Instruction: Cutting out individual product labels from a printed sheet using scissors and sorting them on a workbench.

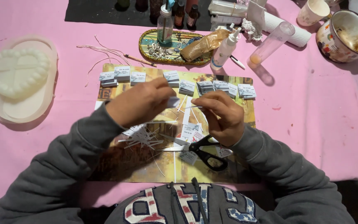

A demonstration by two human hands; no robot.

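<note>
Along the far edge of the picture mat [245, 124] I see a row of small stacks of white rectangular labels [175, 83] with dark print. My left hand [139, 103] pinches one such small label [172, 102] against my right hand [222, 116]. More loose white labels [190, 132] lie near the mat's middle, beside thin white paper offcuts [142, 139].

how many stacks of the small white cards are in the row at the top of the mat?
9 visible: four left of the left hand at; five right at. The hands may hide more.
</note>
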